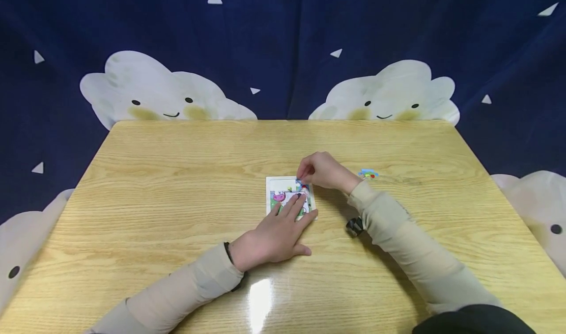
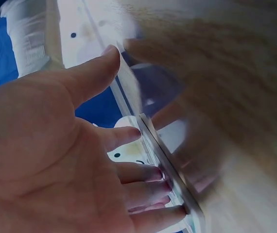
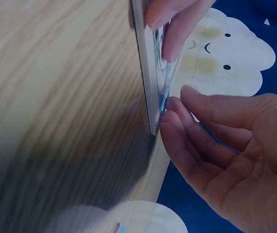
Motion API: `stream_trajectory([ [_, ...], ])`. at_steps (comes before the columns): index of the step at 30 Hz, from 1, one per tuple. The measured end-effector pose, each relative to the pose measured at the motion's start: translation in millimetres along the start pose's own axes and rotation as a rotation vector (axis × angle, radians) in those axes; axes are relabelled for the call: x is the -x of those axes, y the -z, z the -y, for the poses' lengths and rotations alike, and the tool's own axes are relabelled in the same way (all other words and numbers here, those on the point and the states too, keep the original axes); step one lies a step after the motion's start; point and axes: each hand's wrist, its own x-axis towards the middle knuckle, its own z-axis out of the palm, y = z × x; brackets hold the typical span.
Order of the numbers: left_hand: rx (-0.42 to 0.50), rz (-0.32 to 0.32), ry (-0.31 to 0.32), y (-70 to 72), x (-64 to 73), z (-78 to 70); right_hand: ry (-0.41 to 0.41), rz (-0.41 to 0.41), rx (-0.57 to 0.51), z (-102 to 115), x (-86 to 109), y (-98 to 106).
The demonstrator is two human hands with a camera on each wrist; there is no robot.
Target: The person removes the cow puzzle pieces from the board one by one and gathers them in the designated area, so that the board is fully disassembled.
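A small square jigsaw puzzle board [image 1: 268, 196] with a white rim and a cow picture lies on the table. My left hand [image 1: 276, 233] rests on its lower right part, fingers straight and spread, thumb out on the table. In the left wrist view, that hand's fingertips [image 2: 150, 173] reach over the board's edge. At the board's upper right corner, my right hand [image 1: 325, 171] has curled fingers and pinches a bluish puzzle piece [image 1: 299, 181] low against the picture. The right wrist view shows this hand [image 3: 216, 141] right at the board's corner, with the piece mostly hidden by its fingertips.
A loose colourful puzzle piece [image 1: 368, 173] lies on the table, right of the board and beyond the right forearm. The wooden table [image 1: 177, 177] ends at a dark blue curtain [image 1: 283, 44] with white clouds. Both wrists wear dark bands.
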Motion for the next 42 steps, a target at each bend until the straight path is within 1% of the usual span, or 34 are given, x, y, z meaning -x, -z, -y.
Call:
stream_trajectory([
  [5, 0.002, 0.000, 0.003, -0.3, -0.5, 0.2, -0.002, 0.005, 0.034, 2.1, -1.9, -2.6],
  [11, 0.011, 0.027, 0.017, -1.1, -1.9, 0.0, -0.003, 0.024, 0.028, -0.9, -6.7, -2.3],
  [17, -0.008, 0.021, 0.014, -1.0, -1.9, -0.9, -0.024, 0.039, -0.036, -2.3, -7.3, 1.0],
  [24, -0.018, 0.011, 0.012, -1.6, -2.4, -0.9, -0.045, 0.058, -0.192, -3.6, -4.1, 3.6],
  [26, -0.022, 0.011, 0.010, -2.2, -2.8, -0.8, -0.042, 0.062, -0.215, -3.8, -3.3, 2.7],
  [35, -0.002, 0.018, 0.017, -2.6, -2.3, 0.4, -0.015, 0.059, -0.214, -5.4, -2.8, -0.1],
  [38, 0.007, 0.020, 0.018, -2.9, -2.4, 0.4, -0.016, 0.031, -0.220, -10.3, 1.3, 6.0],
  [42, 0.019, 0.033, 0.024, -2.7, -2.6, 0.0, -0.067, -0.014, -0.222, -21.7, 12.9, 22.6],
])
